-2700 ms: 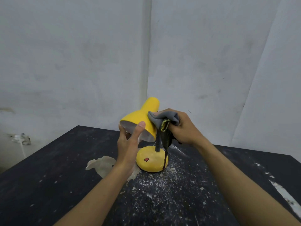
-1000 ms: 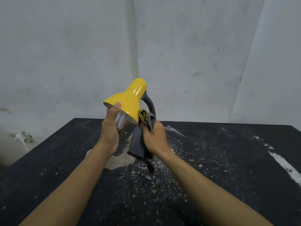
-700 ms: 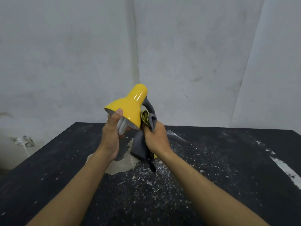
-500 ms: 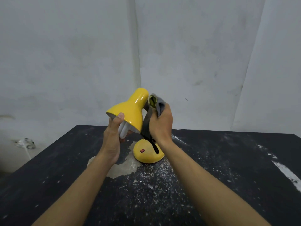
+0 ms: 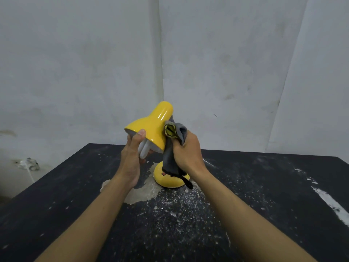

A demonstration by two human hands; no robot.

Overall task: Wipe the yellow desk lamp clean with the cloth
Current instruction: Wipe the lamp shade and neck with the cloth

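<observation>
The yellow desk lamp (image 5: 154, 127) stands on the black table, its round base (image 5: 170, 181) partly hidden behind the cloth. My left hand (image 5: 132, 159) grips the rim of the shade, thumb on the outside, fingers under the white bulb (image 5: 144, 151). My right hand (image 5: 186, 154) is closed around the grey cloth (image 5: 170, 159), which is wrapped round the lamp's neck just behind the shade. The cloth's yellow-and-black inner side shows at the top, and a dark tail hangs down over the base. The neck itself is hidden.
The black table (image 5: 264, 195) is strewn with white flecks and dust around the lamp, with a pale peeled patch (image 5: 141, 193) left of the base. Grey walls meet in a corner behind. A crumpled white object (image 5: 29, 163) lies on the floor at left.
My right hand with the cloth has slid down the lamp's neck from its top towards the base. My left hand keeps its hold on the shade.
</observation>
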